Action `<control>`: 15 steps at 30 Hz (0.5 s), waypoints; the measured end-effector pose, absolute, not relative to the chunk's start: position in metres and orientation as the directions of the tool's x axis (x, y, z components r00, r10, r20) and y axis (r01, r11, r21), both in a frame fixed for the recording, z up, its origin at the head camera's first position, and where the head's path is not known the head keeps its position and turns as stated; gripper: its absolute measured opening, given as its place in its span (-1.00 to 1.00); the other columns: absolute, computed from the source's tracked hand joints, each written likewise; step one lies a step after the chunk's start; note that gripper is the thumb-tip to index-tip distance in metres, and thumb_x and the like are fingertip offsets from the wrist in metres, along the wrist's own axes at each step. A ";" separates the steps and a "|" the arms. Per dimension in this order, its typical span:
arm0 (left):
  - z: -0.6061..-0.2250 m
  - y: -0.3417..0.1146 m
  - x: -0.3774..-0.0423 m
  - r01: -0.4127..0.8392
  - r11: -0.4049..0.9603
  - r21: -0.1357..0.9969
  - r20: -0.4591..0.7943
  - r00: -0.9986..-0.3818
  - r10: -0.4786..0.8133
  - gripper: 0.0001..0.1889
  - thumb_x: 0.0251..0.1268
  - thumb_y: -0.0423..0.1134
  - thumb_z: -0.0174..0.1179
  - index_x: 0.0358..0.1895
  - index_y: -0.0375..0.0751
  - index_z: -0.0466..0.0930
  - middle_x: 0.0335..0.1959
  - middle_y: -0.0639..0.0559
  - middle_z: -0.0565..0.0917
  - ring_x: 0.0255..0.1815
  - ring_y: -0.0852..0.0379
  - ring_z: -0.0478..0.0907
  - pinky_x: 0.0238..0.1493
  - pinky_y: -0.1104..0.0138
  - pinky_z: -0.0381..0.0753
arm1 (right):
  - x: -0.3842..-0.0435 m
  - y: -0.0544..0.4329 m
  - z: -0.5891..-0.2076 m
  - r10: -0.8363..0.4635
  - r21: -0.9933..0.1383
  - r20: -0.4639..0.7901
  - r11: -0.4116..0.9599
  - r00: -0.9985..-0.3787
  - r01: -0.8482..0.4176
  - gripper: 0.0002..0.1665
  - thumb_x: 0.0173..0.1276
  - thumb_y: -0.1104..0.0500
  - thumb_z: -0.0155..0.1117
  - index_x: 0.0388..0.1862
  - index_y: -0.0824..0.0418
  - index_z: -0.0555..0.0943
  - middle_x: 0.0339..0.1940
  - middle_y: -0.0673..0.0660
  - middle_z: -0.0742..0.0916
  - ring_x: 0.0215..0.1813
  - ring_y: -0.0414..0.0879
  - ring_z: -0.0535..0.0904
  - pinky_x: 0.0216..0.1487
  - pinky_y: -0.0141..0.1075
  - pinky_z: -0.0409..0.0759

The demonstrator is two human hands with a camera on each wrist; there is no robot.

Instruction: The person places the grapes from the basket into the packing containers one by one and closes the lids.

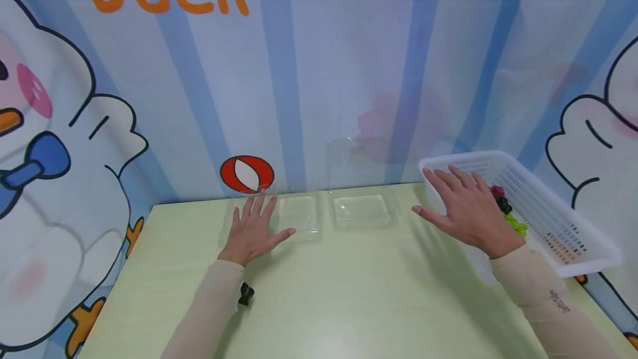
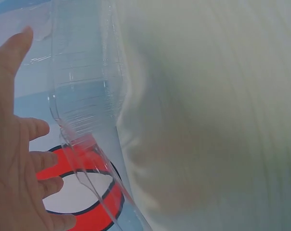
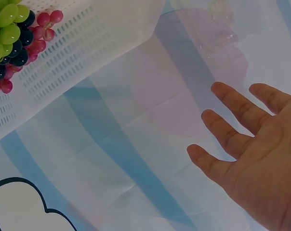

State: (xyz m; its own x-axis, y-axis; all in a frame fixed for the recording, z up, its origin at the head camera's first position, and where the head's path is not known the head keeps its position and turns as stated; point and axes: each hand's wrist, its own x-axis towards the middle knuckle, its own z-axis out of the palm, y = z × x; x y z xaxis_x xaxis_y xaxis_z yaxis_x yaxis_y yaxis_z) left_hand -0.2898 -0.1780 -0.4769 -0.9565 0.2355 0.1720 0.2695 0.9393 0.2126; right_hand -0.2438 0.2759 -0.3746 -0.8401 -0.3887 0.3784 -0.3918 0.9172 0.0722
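Observation:
My left hand [image 1: 254, 234] is spread above the table by a clear plastic container [image 1: 301, 210], fingers extended and holding nothing. In the left wrist view, clear plastic [image 2: 87, 72] shows beside its fingers. A second clear container [image 1: 363, 209] sits to the right, its see-through lid [image 1: 366, 159] raised against the backdrop. My right hand [image 1: 468, 212], also spread and holding nothing, hovers at the near left side of a white basket [image 1: 593, 267]. Green grapes [image 1: 515, 225], black grapes [image 1: 503, 205] and red grapes [image 1: 497, 191] lie in the basket, partly hidden by that hand.
The pale table [image 1: 349, 292] meets a striped cloth backdrop [image 1: 339, 71] at its back edge. Under the right forearm, a clear plastic edge [image 1: 482, 267] shows beside the basket. A small black piece [image 1: 246, 294] is at the left cuff.

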 end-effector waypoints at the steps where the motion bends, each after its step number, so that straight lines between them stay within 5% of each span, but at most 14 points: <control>1: -0.478 -0.178 -0.291 0.267 0.940 0.214 0.168 -0.958 0.234 0.05 0.24 0.51 0.06 0.64 -0.06 0.07 0.67 -0.20 -0.04 0.64 -0.30 -0.08 0.47 -0.42 -0.12 | -0.244 0.276 -0.374 -0.388 0.072 0.377 0.918 -0.841 -0.391 -0.01 0.37 -0.37 0.22 0.59 0.15 0.29 0.45 0.32 0.50 0.52 0.32 0.26 0.48 0.34 0.10; 15: -0.484 -0.177 -0.300 0.264 0.940 0.215 0.148 -0.960 0.236 0.09 0.21 0.55 0.04 0.64 -0.11 0.07 0.66 -0.24 -0.01 0.64 -0.33 -0.07 0.47 -0.41 -0.08 | -0.246 0.283 -0.372 -0.366 0.058 0.355 0.927 -0.860 -0.370 0.00 0.39 -0.41 0.15 0.60 0.14 0.27 0.46 0.32 0.49 0.53 0.32 0.24 0.46 0.33 0.12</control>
State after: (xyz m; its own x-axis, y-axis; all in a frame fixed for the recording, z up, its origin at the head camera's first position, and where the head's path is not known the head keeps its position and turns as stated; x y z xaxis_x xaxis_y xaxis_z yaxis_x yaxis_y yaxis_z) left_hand -0.3000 -0.1774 -0.4842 -0.9604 0.2358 0.1485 0.2641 0.9402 0.2153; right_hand -0.2458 0.2833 -0.3723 -0.8601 -0.3658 0.3554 -0.3704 0.9271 0.0577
